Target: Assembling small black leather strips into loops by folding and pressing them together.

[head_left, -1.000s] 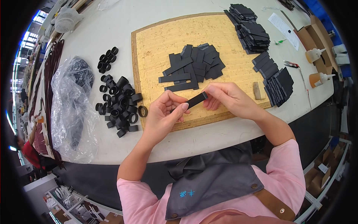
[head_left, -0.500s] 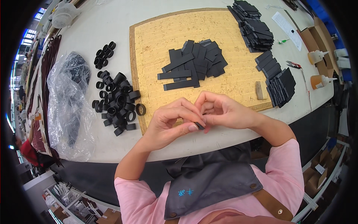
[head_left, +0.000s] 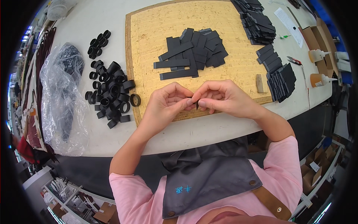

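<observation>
Over the near edge of the yellow board, both hands meet with fingertips touching. My left hand [head_left: 166, 106] and my right hand [head_left: 225, 99] pinch a small black strip [head_left: 197, 105] between them; most of it is hidden by the fingers, and only a dark sliver shows. Beyond the hands lies a loose pile of flat black strips [head_left: 201, 50] on the board [head_left: 156, 22]. Left of the board, black rings [head_left: 113, 89] made of bent strip are heaped up, with one ring [head_left: 135, 99] lying at the board's edge.
Stacks of black strips [head_left: 257, 26] line the board's right side, near a small block [head_left: 260, 83]. Red-handled snips [head_left: 294, 60], two glue bottles [head_left: 317, 79] and a cardboard box [head_left: 323, 41] are farther right. A clear plastic bag [head_left: 61, 112] covers the left table side.
The view has shifted slightly. Both hands have turned the strip; its end, previously jutting out by my left thumb, now points downward between the fingertips of both hands.
</observation>
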A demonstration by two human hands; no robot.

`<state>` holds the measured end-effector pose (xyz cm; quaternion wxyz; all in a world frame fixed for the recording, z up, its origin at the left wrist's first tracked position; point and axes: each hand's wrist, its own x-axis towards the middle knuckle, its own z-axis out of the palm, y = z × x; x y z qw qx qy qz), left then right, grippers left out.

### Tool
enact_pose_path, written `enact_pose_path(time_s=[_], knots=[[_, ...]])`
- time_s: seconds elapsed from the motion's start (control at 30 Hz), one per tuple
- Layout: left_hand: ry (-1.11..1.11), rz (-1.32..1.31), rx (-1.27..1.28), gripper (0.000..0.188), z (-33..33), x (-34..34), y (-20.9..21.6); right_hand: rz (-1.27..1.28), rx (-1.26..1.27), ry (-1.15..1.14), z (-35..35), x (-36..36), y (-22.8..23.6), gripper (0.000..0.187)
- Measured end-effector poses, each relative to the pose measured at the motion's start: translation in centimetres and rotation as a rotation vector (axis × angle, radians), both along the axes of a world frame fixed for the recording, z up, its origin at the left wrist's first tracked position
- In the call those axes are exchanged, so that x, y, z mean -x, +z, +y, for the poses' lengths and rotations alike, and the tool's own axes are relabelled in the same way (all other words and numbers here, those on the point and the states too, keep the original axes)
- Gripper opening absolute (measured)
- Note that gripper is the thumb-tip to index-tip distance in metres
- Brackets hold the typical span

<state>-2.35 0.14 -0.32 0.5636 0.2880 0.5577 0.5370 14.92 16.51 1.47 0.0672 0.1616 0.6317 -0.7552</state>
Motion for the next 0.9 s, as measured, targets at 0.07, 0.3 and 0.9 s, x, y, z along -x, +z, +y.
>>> enact_pose_path(time_s=[0.07, 0.3, 0.9], knots=[[0.005, -0.033, 0.003, 0.011, -0.1, 0.1, 0.0, -0.032, -0.014, 0.005, 0.4, 0.1, -0.3, 0.018], [0.026, -0.002, 0.066, 0.009, 0.1, -0.3, 0.2, -0.027, 0.028, -0.009, 0.4, 0.3, -1.1, 0.009], [0.079, 0.023, 0.083, 0.007, 0.2, -0.8, 0.1, -0.018, 0.018, -0.151, -0.1, 0.6, -1.5, 0.011]])
